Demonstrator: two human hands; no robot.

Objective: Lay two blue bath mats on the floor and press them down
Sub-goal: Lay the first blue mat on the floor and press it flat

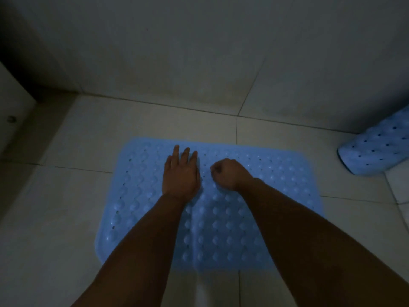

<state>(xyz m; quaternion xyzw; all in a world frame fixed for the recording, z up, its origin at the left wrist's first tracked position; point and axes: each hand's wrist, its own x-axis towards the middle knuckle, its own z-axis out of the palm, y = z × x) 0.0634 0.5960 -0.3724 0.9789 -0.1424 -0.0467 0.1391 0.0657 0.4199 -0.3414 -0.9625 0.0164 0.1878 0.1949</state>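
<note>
The left hand (180,173) is lying flat, palm down, with its fingers stretched out and slightly spread, pressing on the upper middle of a light blue rubbery bath mat with rows of raised bumps and small holes (276,185). It is holding nothing. The right hand (228,173) is resting just beside it on the same mat, curled into a loose fist with the knuckles down — in the dim light it is not possible to tell whether anything is pinched inside it. Both bare forearms are reaching in from the bottom of the view and crossing over the near half of the mat.

The mat is lying spread out on the pale tiled floor (66,218), underneath both hands and extending past them to either side. Its long axis is running left to right across the view, roughly parallel to the foot of the grey tiled wall (199,52) beyond it, with its far edge sitting a little short of that wall. A faint crease is running front to back down the mat's middle, between the two arms.

A second light blue perforated bath mat, rolled or folded into a bundle (376,145), is sitting well apart at the right edge — its long axis is slanting from lower left up to upper right, near the wall.
</note>
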